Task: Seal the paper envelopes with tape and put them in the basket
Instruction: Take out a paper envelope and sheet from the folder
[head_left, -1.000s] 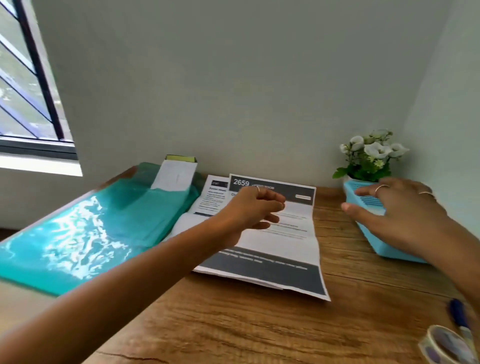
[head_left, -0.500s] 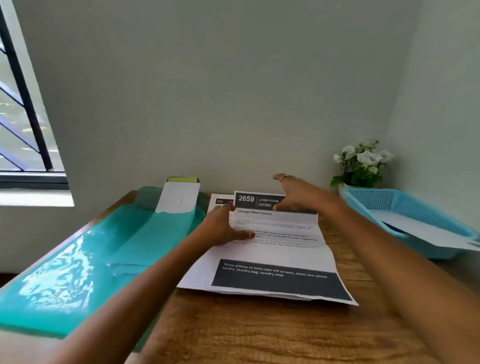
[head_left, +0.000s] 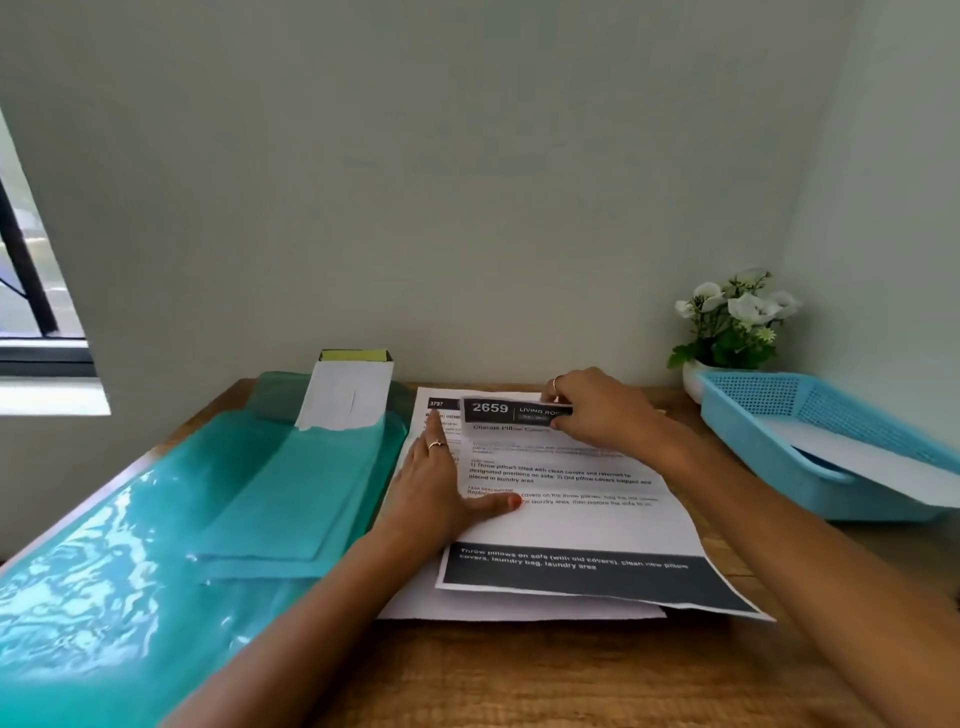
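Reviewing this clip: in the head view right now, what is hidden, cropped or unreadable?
- Lower white printed sheet: mostly covered by the top printed sheet numbered 2659.
- Top sheet's small text: blurred.
- Blue plastic mesh basket: right end cut off by the frame; the white paper inside runs off too.
- White flower pot: partly behind the basket.
- Right hand: covers the sheet's far corner.

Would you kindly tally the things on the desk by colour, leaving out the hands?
Teal or blue: 2, the plastic folder and the basket.
White: 4, two printed sheets, the envelope and the flower pot.
Total: 6.
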